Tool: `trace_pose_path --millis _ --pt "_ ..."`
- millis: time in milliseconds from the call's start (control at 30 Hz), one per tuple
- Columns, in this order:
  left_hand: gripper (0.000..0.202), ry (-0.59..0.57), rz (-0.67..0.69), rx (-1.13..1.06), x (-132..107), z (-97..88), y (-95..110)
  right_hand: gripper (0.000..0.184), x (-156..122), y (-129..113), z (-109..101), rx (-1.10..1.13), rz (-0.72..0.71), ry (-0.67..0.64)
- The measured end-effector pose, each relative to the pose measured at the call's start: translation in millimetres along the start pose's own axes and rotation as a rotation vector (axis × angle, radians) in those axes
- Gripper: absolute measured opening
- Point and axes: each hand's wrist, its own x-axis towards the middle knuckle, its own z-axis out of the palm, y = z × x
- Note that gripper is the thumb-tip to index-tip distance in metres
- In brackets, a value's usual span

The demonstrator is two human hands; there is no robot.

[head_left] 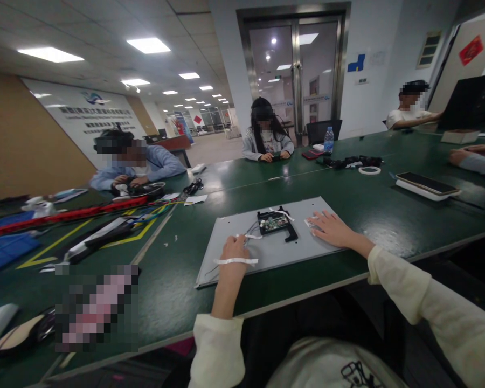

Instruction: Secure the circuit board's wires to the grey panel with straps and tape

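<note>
- Currently, the panel [275, 254] lay flat on the table [165, 285], bearing the board [275, 222] and black bracket [292, 235] between the two hands.
- Right hand [328, 229]: open, palm down, fingers spread, tips at a white tag [307, 222] on the panel.
- Left hand [234, 249]: fingers bent, beside the wires [252, 230] and a white strip [254, 236]; could not tell whether they gripped either. A second strip [244, 261] lay across it near the wrist.
- Risk, judged: a sideways pull from the left hand might have strained the wires; they looked thin. Their joints at the board were too small to check.
- Risk, judged: the strip near the wrist could have caught on the wires, its end being loose.
- Risk, judged: uneven pressure from the right hand could have skewed the panel.
- Edges: the panel's near side ran close to the table's front edge, so little margin toward the body.
- Room: more tabletop lay beyond the panel, and rightward as far as the phone [428, 183].
</note>
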Motion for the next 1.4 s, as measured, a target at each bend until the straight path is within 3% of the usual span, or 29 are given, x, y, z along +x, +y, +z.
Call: trace_pose_path --millis 233,500,567,667,800,933,1033,1167,1400 --pt "0.023 -0.056 -0.083 -0.004 4.4 1.4 -11.7 0.063 1.3 0.7 -3.5 0.027 -0.045 -0.024" --pt "0.025 -0.02 -0.092 0.04 -2.8 -5.5 -16.8 0.064 0.9 0.0 -5.7 0.057 -0.056 -0.047" --pt "0.025 -0.001 -0.082 0.111 -11.5 -12.6 -7.5 0.064 -0.3 -0.8 -6.3 0.064 -0.059 -0.046" --pt "0.026 0.15 -0.046 0.191 -22.5 -24.6 19.6 0.064 -1.0 -0.7 -5.6 0.066 -0.062 -0.045" --pt "0.035 0.169 0.207 0.141 -9.0 -32.7 65.3 0.064 0.2 1.0 -3.9 0.062 -0.051 -0.031" --pt "0.055 0.017 0.445 0.036 28.1 -17.3 90.6 0.064 1.4 -0.7 -5.7 0.054 -0.031 -0.043" --pt "0.069 -0.111 0.46 -0.011 46.9 2.9 92.3 0.063 1.4 -3.7 -8.7 0.057 -0.027 -0.054" --pt "0.074 -0.106 0.477 -0.023 51.1 19.5 86.4 0.063 1.2 -3.2 -10.1 0.062 -0.028 -0.055" --pt "0.074 -0.092 0.516 -0.012 49.2 21.2 79.6 0.064 4.3 6.3 -4.8 0.065 -0.075 -0.052"
